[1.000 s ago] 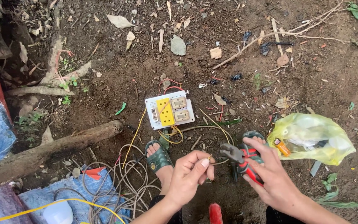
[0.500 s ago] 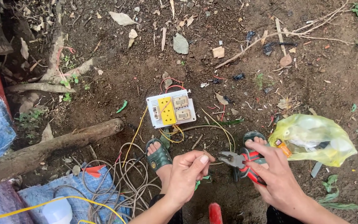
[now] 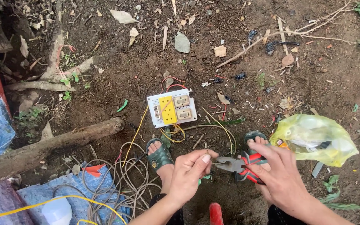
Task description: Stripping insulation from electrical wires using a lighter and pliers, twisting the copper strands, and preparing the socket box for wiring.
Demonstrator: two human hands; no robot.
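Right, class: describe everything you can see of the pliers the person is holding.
The pliers have dull grey metal jaws and red-and-black grips. They lie roughly level above the dirt, nose pointing toward the left hand, with the right hand wrapped around the handles, covering much of them. The jaw tips meet a thin wire pinched in the left hand's fingers; whether they are fully closed on it cannot be told. A sandalled foot sits just behind.

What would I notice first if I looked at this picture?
Probably the two hands at the bottom: the right hand grips red-handled pliers, whose tip meets a thin wire pinched by the left hand. Next, the white switch box with its yellow part, lying on the dirt in the middle. A yellow bag sits at the right, and a tangle of wires lies at the lower left.
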